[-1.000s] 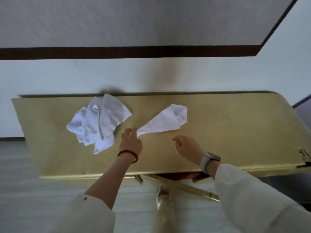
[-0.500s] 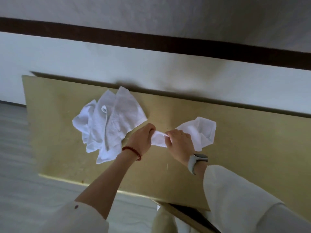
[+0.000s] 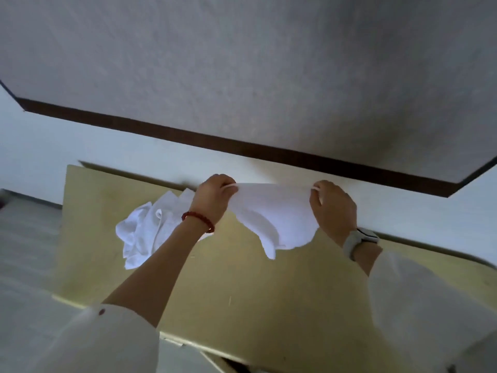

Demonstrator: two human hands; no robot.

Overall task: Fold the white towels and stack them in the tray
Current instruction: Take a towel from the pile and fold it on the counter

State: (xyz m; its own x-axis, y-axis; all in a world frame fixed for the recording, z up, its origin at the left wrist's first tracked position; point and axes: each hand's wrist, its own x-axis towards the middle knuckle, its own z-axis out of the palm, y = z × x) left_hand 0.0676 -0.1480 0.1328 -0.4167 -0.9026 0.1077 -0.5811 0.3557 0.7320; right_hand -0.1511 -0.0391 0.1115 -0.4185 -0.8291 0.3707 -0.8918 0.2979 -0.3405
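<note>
Towel in hand: it is white, lifted above the table and stretched by its top edge between the two hands. The lower part hangs free in loose waves, and one corner points down. It has no fold yet.

Left hand: the fingers are curled and pinch the left top corner of the towel. A red bead bracelet sits on this wrist.

Right hand: the fingers are curled too and pinch the right top corner. A watch with a pale strap is on this wrist.

Pile: more white towels lie crumpled on the table, to the left of the left forearm and partly behind it. I cannot tell how many towels are in it. None of them looks folded.

Tray: no tray shows in this view, so I cannot say where it stands or if anything is already in it.

Table: the yellowish top holds only the pile, as far as I can see. It stands against a white wall with a dark band.

Progress: I judge the task to be near its beginning. One towel is being opened for the first fold, and no folded towel is visible anywhere.

Left to do: this towel must be folded and placed in the tray, then the pile must get the same treatment, one towel after another.
</note>
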